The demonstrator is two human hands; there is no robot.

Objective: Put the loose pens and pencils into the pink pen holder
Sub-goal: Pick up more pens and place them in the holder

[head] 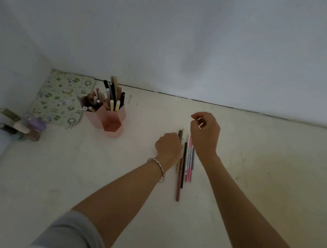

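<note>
Pink pen holder (109, 118), hexagonal, crammed with pens, stands far left by the wall (183, 47). Left hand (168, 146) curls its fingers onto the loose pens (185, 164), which lie in a parallel row at centre. Right hand (204, 132) has its fingers curled just above them, hold unclear.

One pink pen holder (108, 120), made of three joined hexagonal tubes, holds well over a dozen pens, too crowded to count exactly. To its right, about seven loose pens and pencils (184, 164) lie in one row. To its left sit one floral fabric pouch (60, 99) and roughly five small bottles (23, 127), bunched together.
</note>
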